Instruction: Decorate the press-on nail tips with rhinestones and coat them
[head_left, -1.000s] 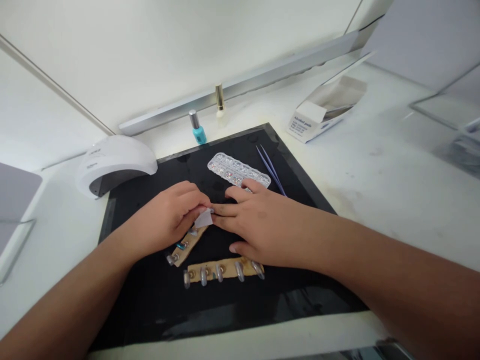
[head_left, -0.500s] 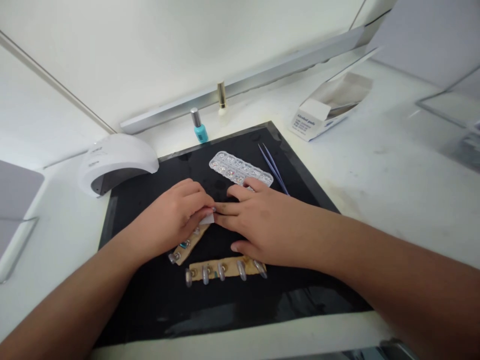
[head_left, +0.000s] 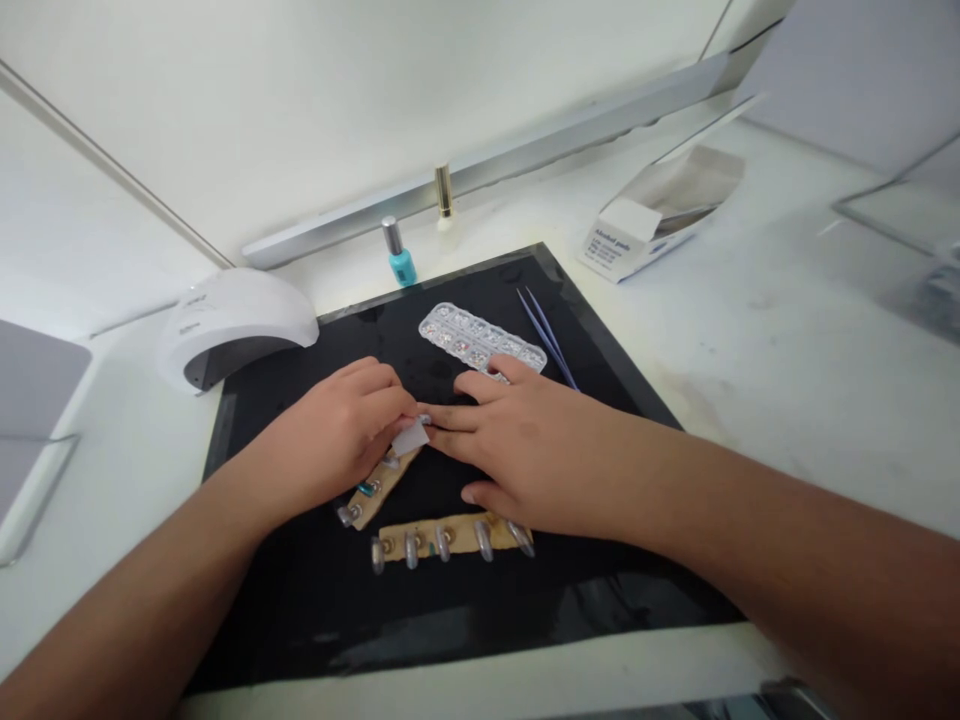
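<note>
My left hand (head_left: 349,425) is closed, its fingertips pinching a small white pad (head_left: 410,437) at the far end of a short tan strip (head_left: 382,490). That strip lies slanted and carries false nails, one of them teal. My right hand (head_left: 510,435) rests palm down with fingers apart, its index and middle fingertips reaching the strip's far end beside the pad. Whether those fingertips press on a nail there is hard to make out. Nearer to me lies a second tan strip (head_left: 461,537) holding several greyish, glittery false nails, its right end close to my right wrist.
A clear case of rhinestones (head_left: 480,335) and blue tweezers (head_left: 547,338) lie beyond my right hand on the black mat (head_left: 480,620). Behind stand a teal polish bottle (head_left: 401,262) and a gold-capped bottle (head_left: 444,200). A white nail lamp (head_left: 240,315) is left, an alcohol pads box (head_left: 626,240) right.
My left hand has drawn back slightly to the left, and more of the white pad and a nail at the strip's far end show. My right hand has stayed put.
</note>
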